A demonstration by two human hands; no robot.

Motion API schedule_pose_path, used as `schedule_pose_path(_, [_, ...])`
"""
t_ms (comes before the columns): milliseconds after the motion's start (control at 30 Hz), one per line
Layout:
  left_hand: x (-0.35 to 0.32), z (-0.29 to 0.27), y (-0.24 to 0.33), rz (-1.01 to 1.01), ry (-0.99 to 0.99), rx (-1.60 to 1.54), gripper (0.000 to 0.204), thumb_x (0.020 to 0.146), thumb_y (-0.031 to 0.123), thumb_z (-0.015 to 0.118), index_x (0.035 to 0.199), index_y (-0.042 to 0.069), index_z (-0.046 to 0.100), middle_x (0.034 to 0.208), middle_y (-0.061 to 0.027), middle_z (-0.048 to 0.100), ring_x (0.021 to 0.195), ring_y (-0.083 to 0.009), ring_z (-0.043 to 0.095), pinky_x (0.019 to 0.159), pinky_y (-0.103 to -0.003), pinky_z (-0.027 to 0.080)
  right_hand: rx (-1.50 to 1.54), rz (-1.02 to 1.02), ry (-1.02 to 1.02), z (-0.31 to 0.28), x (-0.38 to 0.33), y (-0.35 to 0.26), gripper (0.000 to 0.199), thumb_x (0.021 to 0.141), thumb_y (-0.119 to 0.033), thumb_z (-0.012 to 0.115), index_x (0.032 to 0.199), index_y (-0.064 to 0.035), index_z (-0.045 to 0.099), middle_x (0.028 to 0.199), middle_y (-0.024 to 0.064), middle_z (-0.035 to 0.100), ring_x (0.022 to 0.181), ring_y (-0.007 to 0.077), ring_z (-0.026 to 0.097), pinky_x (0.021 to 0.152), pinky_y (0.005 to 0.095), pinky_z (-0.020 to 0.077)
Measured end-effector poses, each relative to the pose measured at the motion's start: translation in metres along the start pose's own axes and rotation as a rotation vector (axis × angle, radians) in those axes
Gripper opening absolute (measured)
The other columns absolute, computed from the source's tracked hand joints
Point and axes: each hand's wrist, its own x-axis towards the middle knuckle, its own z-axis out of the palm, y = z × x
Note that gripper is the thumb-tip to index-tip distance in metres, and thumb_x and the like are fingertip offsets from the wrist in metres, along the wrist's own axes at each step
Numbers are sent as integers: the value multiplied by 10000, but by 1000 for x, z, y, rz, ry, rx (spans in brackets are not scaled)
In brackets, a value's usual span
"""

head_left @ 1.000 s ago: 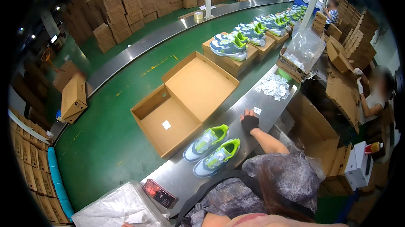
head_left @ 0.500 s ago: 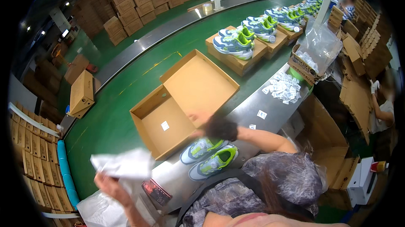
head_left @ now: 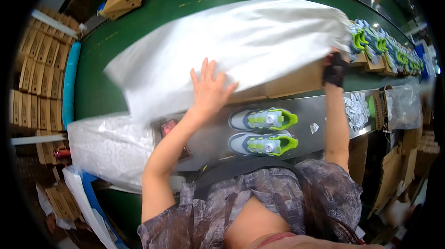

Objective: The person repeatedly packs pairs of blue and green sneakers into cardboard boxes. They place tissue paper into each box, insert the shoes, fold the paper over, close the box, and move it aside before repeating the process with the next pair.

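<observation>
A large sheet of white paper (head_left: 232,36) spreads over the shoebox, partly blurred by motion. My left hand (head_left: 209,89) lies against its near side, fingers spread and open. At the sheet's right end my right hand (head_left: 335,69), in a dark fingerless glove, is closed on the paper's edge. Only a strip of the brown cardboard shoebox (head_left: 296,81) shows under the paper; its inside is hidden. Nearer to me, a pair of light grey-blue and lime sneakers, one far sneaker (head_left: 259,119) and one near sneaker (head_left: 259,144), lies side by side on the metal table (head_left: 208,142).
White sheets (head_left: 109,149) are stacked at the left. Small white packets (head_left: 356,110) lie heaped at the right, beside a plastic-lined carton (head_left: 384,105). Sneakers on boxes (head_left: 371,66) line the green conveyor (head_left: 99,63). A dark red printed item (head_left: 169,127) lies near my left forearm.
The white paper, bunched in my left hand before, is now spread across the shoebox. My right hand has moved from the box to the paper's right end. The view has turned.
</observation>
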Motion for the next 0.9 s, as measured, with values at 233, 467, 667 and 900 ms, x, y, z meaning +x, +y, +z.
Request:
schedule_pose_path(233, [-36,45,-127,-540,84,-178,458,801,505,503,994,103,608,1265,-227,356,1218,-368,291,934,-613,187,135,120,225,-93,51,-3,324,755,-71,604,1068,-74,520,1035,88,565,918,218,556,760,331,485])
schedule_pose_path(467, [8,31,-179,-1330,-347,-1257,1019,602,758,526,1314,70,282,1182,-250,430,1055,-333,460,838,-468,394,155,394,55,-123,40,-5,140,801,-107,583,931,-56,569,619,-23,448,446,84,351,441,228,311])
schedule_pose_path(667, [40,73,-174,-1280,-242,-1344,960,606,683,606,1262,31,352,1129,-192,477,937,-303,503,753,-462,436,128,545,-20,-143,44,-7,172,810,-118,566,958,-34,540,678,16,467,500,111,353,476,261,318])
schedule_pose_path(900, [19,96,-168,-1265,221,-1494,366,852,235,515,1172,90,417,1141,-81,484,989,-263,482,730,-514,410,170,333,350,-139,26,-41,287,818,-145,545,1096,-95,496,886,69,537,836,214,560,740,282,442])
